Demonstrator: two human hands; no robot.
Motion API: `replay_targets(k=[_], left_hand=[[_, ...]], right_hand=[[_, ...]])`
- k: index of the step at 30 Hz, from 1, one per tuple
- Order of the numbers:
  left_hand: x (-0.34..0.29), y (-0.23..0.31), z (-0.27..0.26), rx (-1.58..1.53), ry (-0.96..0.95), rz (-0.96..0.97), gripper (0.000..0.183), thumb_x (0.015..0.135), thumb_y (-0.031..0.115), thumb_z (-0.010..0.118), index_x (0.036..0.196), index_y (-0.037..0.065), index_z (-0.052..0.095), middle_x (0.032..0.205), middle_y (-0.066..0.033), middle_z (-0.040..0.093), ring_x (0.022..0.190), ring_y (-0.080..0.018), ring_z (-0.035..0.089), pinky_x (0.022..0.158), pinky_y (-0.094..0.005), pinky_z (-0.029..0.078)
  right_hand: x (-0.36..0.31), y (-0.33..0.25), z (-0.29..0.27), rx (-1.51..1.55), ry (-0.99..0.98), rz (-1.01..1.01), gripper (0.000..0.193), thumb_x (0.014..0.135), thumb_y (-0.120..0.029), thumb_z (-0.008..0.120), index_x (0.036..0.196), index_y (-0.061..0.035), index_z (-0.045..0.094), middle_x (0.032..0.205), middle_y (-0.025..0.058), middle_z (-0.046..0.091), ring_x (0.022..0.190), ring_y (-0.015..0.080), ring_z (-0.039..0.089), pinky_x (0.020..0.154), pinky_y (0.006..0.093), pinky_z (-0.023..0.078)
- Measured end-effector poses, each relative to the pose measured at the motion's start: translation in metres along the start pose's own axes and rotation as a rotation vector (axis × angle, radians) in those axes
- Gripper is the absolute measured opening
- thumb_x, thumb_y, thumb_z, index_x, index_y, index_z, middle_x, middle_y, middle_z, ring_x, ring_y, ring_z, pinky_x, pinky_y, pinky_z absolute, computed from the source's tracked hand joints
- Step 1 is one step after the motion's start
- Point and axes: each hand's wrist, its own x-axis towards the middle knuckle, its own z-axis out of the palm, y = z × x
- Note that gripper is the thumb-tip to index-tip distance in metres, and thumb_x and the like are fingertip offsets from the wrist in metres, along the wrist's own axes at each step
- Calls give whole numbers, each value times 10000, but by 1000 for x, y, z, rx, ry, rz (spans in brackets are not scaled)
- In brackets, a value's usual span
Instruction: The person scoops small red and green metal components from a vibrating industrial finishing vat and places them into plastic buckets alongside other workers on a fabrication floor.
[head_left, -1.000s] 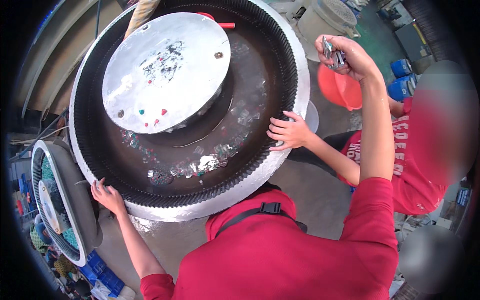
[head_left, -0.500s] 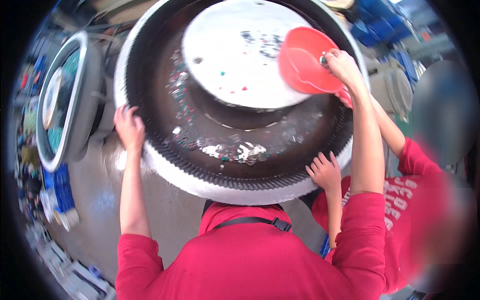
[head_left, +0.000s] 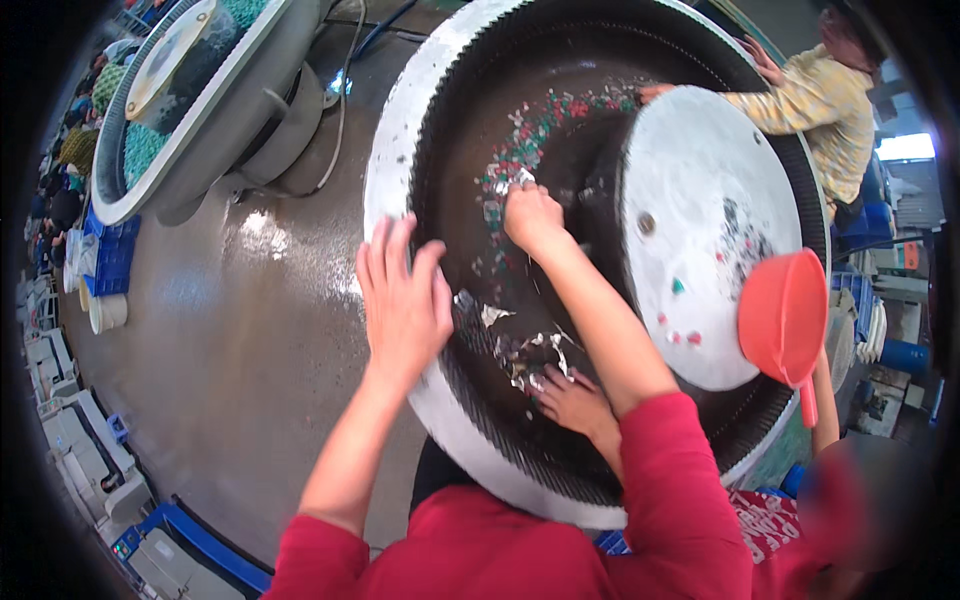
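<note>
My right hand (head_left: 533,215) reaches into the dark ribbed trough of a big round machine bowl (head_left: 385,180). Its fingers are closed beside a shiny silvery scrap (head_left: 520,178); whether they grip it is unclear. Around it lies a band of small green, red and clear pieces (head_left: 515,150). My left hand (head_left: 400,295), fingers spread and holding nothing, is over the bowl's pale rim. A co-worker's hand (head_left: 575,400) lies by crumpled whitish scraps (head_left: 540,350) in the near trough. A red dipper (head_left: 783,315) with a handle is tilted at the right of the central pale disc (head_left: 690,200).
Across the bowl, a person in a yellow patterned top (head_left: 825,110) reaches into the trough. Upper left stands another bowl machine (head_left: 175,160) with teal pieces, near a hose (head_left: 340,150). Blue crates (head_left: 115,250) and a white bucket (head_left: 108,312) stand on the wet floor.
The view has turned left. My right hand has moved from over the red dipper into the trough. My left hand has lifted from the rim, fingers spread. The co-worker's hand now reaches the scraps.
</note>
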Motion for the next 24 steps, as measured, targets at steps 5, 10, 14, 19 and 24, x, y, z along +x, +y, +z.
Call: replay_targets(k=[5,10,14,19,24], left_hand=[[7,-5,-1,-30,-127,-34,275,706,54,548,979,85,548,1247,-142,375,1211,-357,282,991,-497,188],[11,-16,-4,-65,-230,-37,295,696,67,562,988,114,563,1251,-132,384,1215,-383,267,975,-529,174],[12,-18,-4,-76,-264,-25,298,689,82,571,981,139,572,1253,-119,387,1222,-385,252,979,-532,155],[15,-19,-2,-70,-295,-19,293,683,83,576,970,143,580,1266,-111,382,1230,-383,242,983,-535,142],[14,-17,0,-35,-293,-15,305,679,81,579,976,148,581,1268,-112,383,1232,-381,240,988,-532,135]], right_hand=[[113,23,103,-70,118,301,495,834,-240,444,1266,-20,340,1301,251,297,1233,378,245,1002,461,191],[82,-6,131,266,-33,79,397,787,-158,487,1172,-89,427,1298,206,297,1202,377,273,946,435,299],[71,6,135,842,236,198,201,765,-59,432,888,-66,591,844,160,534,768,271,516,691,383,421],[64,25,100,892,234,479,257,772,-198,430,814,-54,638,610,148,562,664,271,588,598,362,441],[60,-8,123,559,412,66,267,769,-222,543,951,-29,515,1073,141,479,1020,321,456,805,431,399]])
